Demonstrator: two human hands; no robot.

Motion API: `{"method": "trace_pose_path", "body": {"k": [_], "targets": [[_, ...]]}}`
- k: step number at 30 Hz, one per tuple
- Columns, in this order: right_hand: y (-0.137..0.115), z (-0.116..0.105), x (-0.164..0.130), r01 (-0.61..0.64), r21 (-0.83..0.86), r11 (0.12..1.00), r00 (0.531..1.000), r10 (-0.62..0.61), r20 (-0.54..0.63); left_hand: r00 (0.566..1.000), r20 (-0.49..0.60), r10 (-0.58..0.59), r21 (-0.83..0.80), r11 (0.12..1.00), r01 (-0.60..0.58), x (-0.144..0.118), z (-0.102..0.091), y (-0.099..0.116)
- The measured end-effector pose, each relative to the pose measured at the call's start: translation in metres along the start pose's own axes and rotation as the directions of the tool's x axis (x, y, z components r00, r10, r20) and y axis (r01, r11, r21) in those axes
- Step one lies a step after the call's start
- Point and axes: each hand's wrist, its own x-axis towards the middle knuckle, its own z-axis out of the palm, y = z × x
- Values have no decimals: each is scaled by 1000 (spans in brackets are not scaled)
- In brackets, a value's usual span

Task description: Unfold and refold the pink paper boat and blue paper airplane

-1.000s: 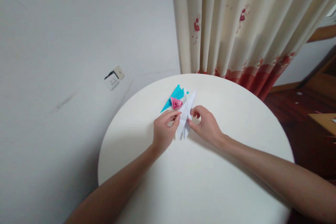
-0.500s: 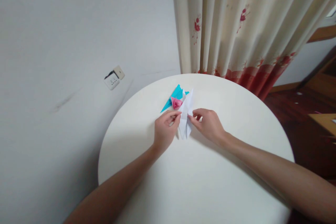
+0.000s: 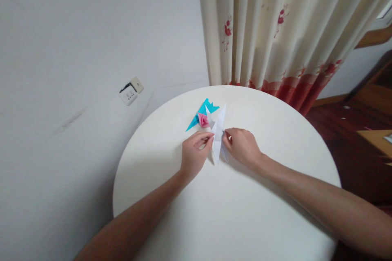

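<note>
Between my two hands is a piece of folded white paper (image 3: 218, 132) with long pointed ends at top and bottom. My left hand (image 3: 196, 151) pinches its left edge between thumb and fingertips. On the other side, my right hand (image 3: 243, 144) pinches the right edge, its fingers curled. Just beyond my left hand lies a small pink folded-paper piece (image 3: 203, 120), touching or overlapping a flat blue folded-paper piece (image 3: 206, 107) with a jagged end. The white paper's upper left point partly covers the blue one.
The round white table (image 3: 223, 208) stands close to a pale wall (image 3: 76, 40) with a socket (image 3: 128, 94) on it. A cream and red curtain (image 3: 260, 28) hangs behind the table. At the far right a wooden surface (image 3: 375, 140) shows above a dark floor.
The white paper has turned and spread, its upper points now farther apart. My right fingers have closed in more on its right edge. The left hand has shifted slightly right.
</note>
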Motion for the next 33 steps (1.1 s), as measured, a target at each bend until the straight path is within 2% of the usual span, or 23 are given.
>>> {"method": "trace_pose_path", "body": {"k": [2,5,9,12,15,18,22,25,27,30,33], "targets": [[2,1,1,-23,86,996,1000,25,-17,1000,0,-14,-16,1000,14,-1,1,-1],[7,3,3,-59,317,947,995,80,-54,996,-40,-79,-61,995,76,2,1,-3],[7,5,4,-55,646,762,990,126,-64,977,-108,-183,-124,978,169,7,-1,-6],[3,6,3,-42,752,658,995,94,-27,970,-59,-237,-163,961,225,9,0,-7],[-1,6,-1,-4,737,676,999,32,-24,964,-7,-267,-155,952,263,8,1,-7],[-2,5,-4,45,682,730,999,-23,-41,968,-28,-248,-72,967,246,10,0,-9],[1,7,-4,46,634,772,999,-21,-48,990,-83,-115,54,991,120,15,-8,-10],[7,11,-3,-15,581,814,998,44,-37,987,-159,1,142,990,22,18,-14,-7],[11,13,-2,-59,556,829,995,91,-31,984,-164,70,176,984,-40,18,-16,-3],[11,12,0,-72,560,826,993,109,-34,984,-115,137,203,973,-112,16,-15,2],[8,7,1,-34,628,778,997,66,-28,985,-142,100,166,983,-75,16,-13,3]]}}
